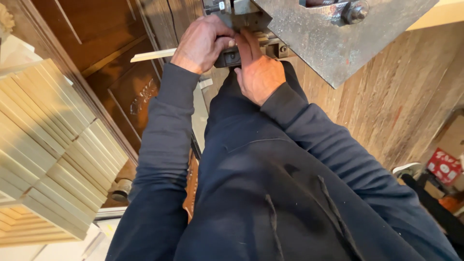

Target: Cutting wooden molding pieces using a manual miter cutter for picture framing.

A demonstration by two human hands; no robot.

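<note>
**Both hands at the dark fitting under the steel plate**

Wood is filling the background: dark carved panels on the left, worn planks on the right, pale strips (48,145) stacked in stepped rows. Overhead, a rusty, pitted steel plate (314,34) is carrying a hex bolt (356,10). Beneath its edge a dark metal fitting (241,48) is lying crosswise, directly ahead of both hands. The left hand (203,43) is curling closed around its left end; the right hand (258,67) is pressing flat, fingers together, slightly nearer.
</note>
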